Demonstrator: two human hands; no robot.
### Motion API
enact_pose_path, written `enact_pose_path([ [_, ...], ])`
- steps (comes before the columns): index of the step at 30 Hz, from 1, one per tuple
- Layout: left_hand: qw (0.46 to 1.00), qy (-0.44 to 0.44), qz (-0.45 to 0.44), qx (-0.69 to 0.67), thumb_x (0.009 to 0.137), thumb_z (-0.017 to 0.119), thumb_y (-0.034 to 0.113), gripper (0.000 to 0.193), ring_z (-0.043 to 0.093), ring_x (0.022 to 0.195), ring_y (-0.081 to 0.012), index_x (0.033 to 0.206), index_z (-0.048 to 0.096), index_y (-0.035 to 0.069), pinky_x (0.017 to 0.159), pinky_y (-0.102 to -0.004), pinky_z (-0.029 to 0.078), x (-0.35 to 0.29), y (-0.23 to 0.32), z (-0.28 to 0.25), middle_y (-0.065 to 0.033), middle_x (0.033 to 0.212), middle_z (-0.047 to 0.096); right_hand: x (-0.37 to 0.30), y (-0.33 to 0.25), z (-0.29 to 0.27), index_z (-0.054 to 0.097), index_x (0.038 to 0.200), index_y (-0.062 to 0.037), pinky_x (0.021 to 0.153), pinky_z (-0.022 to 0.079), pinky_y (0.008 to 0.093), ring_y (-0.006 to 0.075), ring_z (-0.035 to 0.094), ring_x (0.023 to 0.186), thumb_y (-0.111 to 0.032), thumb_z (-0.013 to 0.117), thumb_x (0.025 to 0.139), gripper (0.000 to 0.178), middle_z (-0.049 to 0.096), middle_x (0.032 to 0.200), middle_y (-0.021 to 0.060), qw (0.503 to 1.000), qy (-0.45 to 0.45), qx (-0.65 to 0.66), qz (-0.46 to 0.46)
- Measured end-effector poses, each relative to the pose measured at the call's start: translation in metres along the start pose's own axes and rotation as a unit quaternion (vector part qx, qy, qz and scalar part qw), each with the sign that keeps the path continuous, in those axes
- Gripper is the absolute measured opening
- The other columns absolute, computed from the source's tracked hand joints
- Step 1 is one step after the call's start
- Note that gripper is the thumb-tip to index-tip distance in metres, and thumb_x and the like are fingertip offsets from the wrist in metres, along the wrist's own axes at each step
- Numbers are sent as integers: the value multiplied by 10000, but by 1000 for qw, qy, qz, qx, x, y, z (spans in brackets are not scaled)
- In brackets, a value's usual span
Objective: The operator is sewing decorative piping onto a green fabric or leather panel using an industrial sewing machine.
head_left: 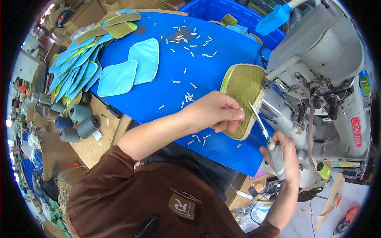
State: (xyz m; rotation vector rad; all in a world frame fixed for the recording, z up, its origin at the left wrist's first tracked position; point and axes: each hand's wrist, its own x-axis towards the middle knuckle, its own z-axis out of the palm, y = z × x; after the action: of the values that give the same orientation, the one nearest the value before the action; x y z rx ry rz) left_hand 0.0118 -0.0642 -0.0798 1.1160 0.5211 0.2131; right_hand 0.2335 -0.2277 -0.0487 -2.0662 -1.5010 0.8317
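My left hand pinches the lower left part of an olive-green textured pad with rounded corners, a lime strip along one side and a pale stitched edge. The pad is held tilted above the blue table, beside the sewing machine. Wrapped in my right hand are scissors with pale grey handles. Their blades point up and left, with the tip close to the pad's right edge; whether they touch it I cannot tell. Two light-blue pads lie overlapping on the table to the left.
A fanned pile of blue and olive pads covers the far left corner. Small pale scraps are scattered over the table. The grey sewing machine stands at right, a blue crate behind. Thread spools stand at lower left.
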Motion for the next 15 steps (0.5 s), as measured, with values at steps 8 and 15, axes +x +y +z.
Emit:
enact_pose_path([
  [8,986,83,99,103,950,656,190,200,481,547,-41,863,653,10,490,-224,352,19,18,15,-17,681,640,-63,11,105,482,1065,-18,383,448,270,144,490,441,-691,642,827,731,531,661,64,795,-22,605,38],
  [15,996,49,70,37,954,642,226,245,383,478,-35,886,688,-4,436,-221,259,25,19,18,-47,668,650,-67,-8,118,441,1042,-34,353,441,270,143,447,423,-725,397,933,701,469,649,66,746,-79,661,8],
])
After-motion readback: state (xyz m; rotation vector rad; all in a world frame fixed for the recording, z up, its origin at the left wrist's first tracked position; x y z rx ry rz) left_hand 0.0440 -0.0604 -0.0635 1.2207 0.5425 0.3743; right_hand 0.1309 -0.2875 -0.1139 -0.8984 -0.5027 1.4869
